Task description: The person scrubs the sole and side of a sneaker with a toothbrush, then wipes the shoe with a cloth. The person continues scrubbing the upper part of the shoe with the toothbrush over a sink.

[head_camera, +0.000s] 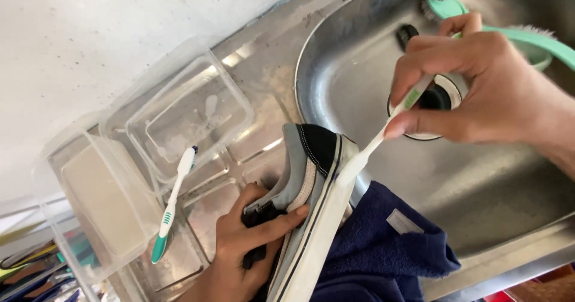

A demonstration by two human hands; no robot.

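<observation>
Steel sink (359,56): right hand (479,86) holds toothbrush (383,135) against shoe (311,194).

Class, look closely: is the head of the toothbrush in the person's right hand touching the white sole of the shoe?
Touching. The head view shows the toothbrush in the right hand with its head pressed against the shoe sole's white edge, with no gap.

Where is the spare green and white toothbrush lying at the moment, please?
The spare toothbrush lies at the left of the head view, propped across the clear plastic containers on the draining board, just left of the left hand holding the shoe.
</observation>
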